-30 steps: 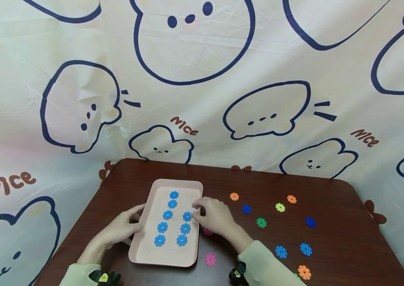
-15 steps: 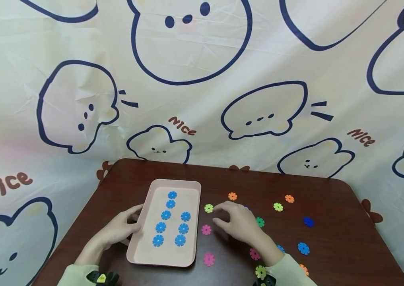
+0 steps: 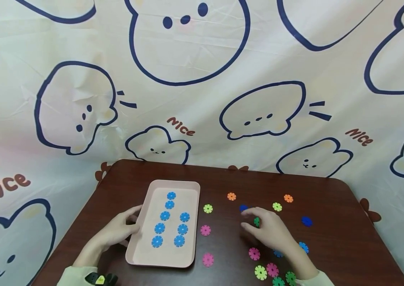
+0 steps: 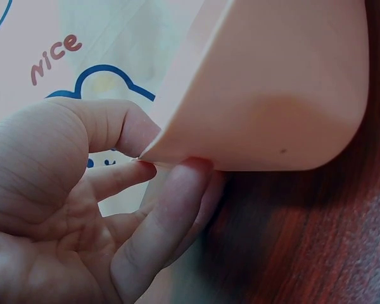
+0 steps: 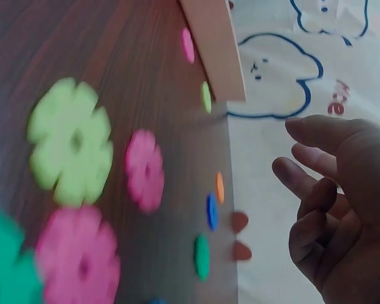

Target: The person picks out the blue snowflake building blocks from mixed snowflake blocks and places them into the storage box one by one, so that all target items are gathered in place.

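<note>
My left hand (image 3: 117, 228) holds the left rim of a pale pink tray (image 3: 137, 254). In the left wrist view its thumb and fingers pinch the tray's edge (image 4: 266, 95). Blue notched plastic discs, like snowflake building pieces (image 3: 164, 216), lie in the tray in a longer left column and a shorter right one. To the tray's right, my right hand (image 3: 271, 228) hovers over the table with loosely bent fingers and nothing visible in them. Nearest its fingertips are a dark blue disc (image 3: 243, 207) and a partly covered green disc (image 3: 257, 221).
On the brown table (image 3: 134, 171), several loose discs lie right of the tray, among them a yellow-green one (image 3: 207, 208), a pink one (image 3: 208, 259) and an orange one (image 3: 288, 198). A printed curtain (image 3: 202, 103) hangs behind the table.
My right hand has moved right, from the tray's right edge out over the loose discs. The left hand stays on the tray. The discs in the tray look the same.
</note>
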Available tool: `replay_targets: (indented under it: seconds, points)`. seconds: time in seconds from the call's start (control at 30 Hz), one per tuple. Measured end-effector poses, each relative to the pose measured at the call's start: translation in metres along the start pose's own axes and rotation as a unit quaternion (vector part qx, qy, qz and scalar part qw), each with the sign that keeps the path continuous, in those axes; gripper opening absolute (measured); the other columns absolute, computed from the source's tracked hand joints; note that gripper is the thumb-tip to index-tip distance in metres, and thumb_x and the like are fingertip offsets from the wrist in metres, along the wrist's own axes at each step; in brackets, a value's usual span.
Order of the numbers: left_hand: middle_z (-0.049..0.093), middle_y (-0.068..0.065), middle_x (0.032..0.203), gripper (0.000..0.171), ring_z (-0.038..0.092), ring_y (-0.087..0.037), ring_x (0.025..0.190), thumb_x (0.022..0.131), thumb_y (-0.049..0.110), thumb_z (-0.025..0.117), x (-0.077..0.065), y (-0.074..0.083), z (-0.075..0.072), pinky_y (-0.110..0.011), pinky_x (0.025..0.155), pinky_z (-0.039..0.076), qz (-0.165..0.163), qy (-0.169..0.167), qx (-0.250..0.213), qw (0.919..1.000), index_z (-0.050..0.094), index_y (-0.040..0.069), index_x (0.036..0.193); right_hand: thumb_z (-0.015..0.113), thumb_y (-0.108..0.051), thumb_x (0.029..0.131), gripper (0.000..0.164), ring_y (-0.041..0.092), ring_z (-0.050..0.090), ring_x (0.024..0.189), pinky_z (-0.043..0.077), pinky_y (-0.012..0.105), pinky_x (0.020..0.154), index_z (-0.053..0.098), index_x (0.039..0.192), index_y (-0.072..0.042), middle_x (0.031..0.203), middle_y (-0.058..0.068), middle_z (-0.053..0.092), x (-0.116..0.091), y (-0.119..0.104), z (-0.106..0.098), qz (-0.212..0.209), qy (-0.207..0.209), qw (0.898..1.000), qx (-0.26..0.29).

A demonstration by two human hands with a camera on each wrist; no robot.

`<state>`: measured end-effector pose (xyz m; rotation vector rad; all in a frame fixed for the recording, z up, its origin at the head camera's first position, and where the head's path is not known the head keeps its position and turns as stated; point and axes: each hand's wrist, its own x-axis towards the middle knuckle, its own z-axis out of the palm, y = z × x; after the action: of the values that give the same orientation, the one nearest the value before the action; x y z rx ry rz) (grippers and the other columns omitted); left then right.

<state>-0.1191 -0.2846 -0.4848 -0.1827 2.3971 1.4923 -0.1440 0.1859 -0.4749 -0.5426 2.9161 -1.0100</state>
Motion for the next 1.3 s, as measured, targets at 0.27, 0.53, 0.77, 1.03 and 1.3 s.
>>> replay_targets:
  seconds: [0.27, 0.53, 0.77, 1.03, 1.3]
  points:
    - [0.058, -0.021, 0.117, 0.072, 0.069, -0.028, 0.085, 0.092, 0.005, 0.066, 0.0, 0.0, 0.0, -0.048, 0.057, 0.062, 0.004, -0.001, -0.001, 1.0, 0.039, 0.004, 0.158, 0.082, -0.036, 0.089, 0.033, 0.012, 0.048, 0.055, 0.044, 0.027, 0.053, 0.075, 0.118, -0.024, 0.091, -0.009, 0.066, -0.03, 0.032, -0.025, 0.071, -0.02, 0.997, 0.014]
    - [0.058, -0.021, 0.118, 0.072, 0.069, -0.028, 0.085, 0.092, 0.005, 0.066, 0.0, 0.0, 0.0, -0.048, 0.057, 0.062, 0.002, 0.002, -0.001, 1.0, 0.038, 0.004, 0.158, 0.083, -0.04, 0.087, 0.033, 0.009, 0.058, 0.073, 0.05, 0.026, 0.063, 0.074, 0.116, -0.025, 0.11, -0.01, 0.069, -0.051, 0.056, -0.034, 0.055, -0.03, 0.998, -0.011]
    - [0.058, -0.021, 0.117, 0.072, 0.069, -0.029, 0.086, 0.092, 0.005, 0.066, 0.0, 0.0, 0.001, -0.049, 0.057, 0.062, 0.003, 0.0, -0.001, 1.0, 0.038, 0.004, 0.158, 0.082, -0.053, 0.084, 0.041, 0.014, 0.065, 0.104, 0.057, 0.039, 0.085, 0.073, 0.115, -0.028, 0.113, -0.014, 0.067, -0.067, 0.069, -0.034, 0.075, -0.066, 0.994, -0.042]
    - [0.058, -0.021, 0.117, 0.072, 0.068, -0.029, 0.086, 0.092, 0.005, 0.067, 0.0, 0.0, 0.0, -0.049, 0.057, 0.062, 0.006, -0.001, 0.004, 1.0, 0.038, 0.004, 0.158, 0.083, -0.054, 0.081, 0.042, 0.009, 0.062, 0.099, 0.057, 0.034, 0.082, 0.074, 0.113, -0.028, 0.108, -0.015, 0.063, -0.075, 0.08, -0.03, 0.07, -0.083, 0.993, -0.042]
    - [0.058, -0.021, 0.117, 0.073, 0.068, -0.028, 0.086, 0.091, 0.006, 0.067, -0.001, 0.0, 0.0, -0.049, 0.057, 0.062, 0.002, 0.003, 0.006, 1.0, 0.038, 0.003, 0.158, 0.083, -0.048, 0.084, 0.035, 0.004, 0.055, 0.087, 0.053, 0.026, 0.074, 0.073, 0.108, -0.024, 0.099, -0.011, 0.06, -0.074, 0.083, -0.027, 0.074, -0.103, 0.992, -0.016]
